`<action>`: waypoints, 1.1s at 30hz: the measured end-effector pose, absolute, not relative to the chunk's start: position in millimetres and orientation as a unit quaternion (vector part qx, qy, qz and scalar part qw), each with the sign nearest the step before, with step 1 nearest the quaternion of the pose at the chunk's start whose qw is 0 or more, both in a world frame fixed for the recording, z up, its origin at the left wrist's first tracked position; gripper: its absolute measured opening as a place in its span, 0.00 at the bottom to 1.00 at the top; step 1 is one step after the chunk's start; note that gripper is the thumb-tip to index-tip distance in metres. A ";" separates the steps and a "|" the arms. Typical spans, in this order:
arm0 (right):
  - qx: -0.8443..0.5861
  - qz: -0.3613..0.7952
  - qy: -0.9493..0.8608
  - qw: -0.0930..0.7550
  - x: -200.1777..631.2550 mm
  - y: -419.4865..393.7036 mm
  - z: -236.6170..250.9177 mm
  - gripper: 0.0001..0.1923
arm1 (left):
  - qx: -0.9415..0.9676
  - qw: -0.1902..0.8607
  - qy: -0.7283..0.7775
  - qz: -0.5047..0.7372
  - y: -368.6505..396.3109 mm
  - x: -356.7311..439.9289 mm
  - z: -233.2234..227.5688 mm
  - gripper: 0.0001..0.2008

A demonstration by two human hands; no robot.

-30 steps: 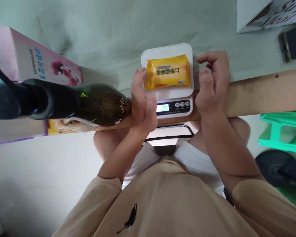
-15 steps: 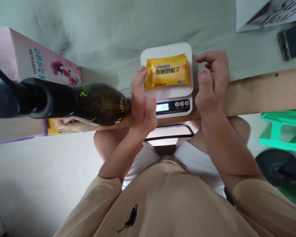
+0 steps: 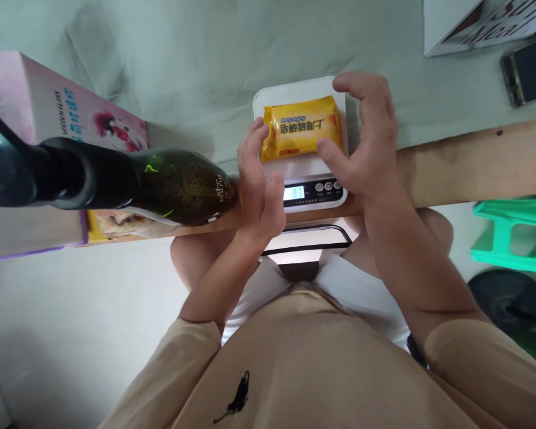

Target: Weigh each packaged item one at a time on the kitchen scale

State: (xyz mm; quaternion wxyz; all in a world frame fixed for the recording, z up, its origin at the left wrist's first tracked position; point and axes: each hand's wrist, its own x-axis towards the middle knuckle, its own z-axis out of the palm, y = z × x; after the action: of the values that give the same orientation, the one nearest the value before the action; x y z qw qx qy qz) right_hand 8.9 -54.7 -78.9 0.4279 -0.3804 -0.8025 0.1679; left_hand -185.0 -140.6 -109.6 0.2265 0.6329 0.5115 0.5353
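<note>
Both hands flanking soap packet

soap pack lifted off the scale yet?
No, the yellow soap pack lies flat on the white scale, with the right hand closing around its end.

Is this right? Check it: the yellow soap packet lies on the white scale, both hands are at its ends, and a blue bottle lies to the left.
One detail is wrong: the bottle is dark green, not blue, as the head view shows. The yellow soap packet does lie on the white scale, with the left hand and right hand at its ends.
</note>
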 end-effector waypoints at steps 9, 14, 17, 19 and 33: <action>-0.426 0.231 -0.806 0.340 -3.9 -60.2 -65.5 0.33 | 0.619 0.216 0.512 0.555 -142.4 -183.4 -101.0 0.31; -0.430 0.255 -0.812 0.302 -1.0 -56.6 -59.8 0.35 | 0.610 0.211 0.538 0.543 -142.0 -183.1 -100.2 0.33; -0.431 0.259 -0.812 0.296 0.3 -55.9 -56.6 0.35 | 0.615 0.214 0.514 0.558 -141.2 -183.5 -101.2 0.32; -0.431 0.257 -0.814 0.293 0.0 -56.0 -55.1 0.35 | 0.616 0.220 0.509 0.560 -141.3 -183.6 -100.9 0.30; -0.398 0.249 -0.817 0.336 13.2 -45.6 -81.6 0.37 | 0.666 0.136 0.496 0.541 -150.9 -180.3 -86.3 0.30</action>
State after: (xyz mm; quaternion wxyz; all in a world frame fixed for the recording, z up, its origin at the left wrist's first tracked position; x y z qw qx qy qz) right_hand 13.2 -45.6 -81.6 0.3361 -0.3975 -0.8168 0.2486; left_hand -180.3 -150.9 -86.3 0.1364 0.6655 0.4961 0.5407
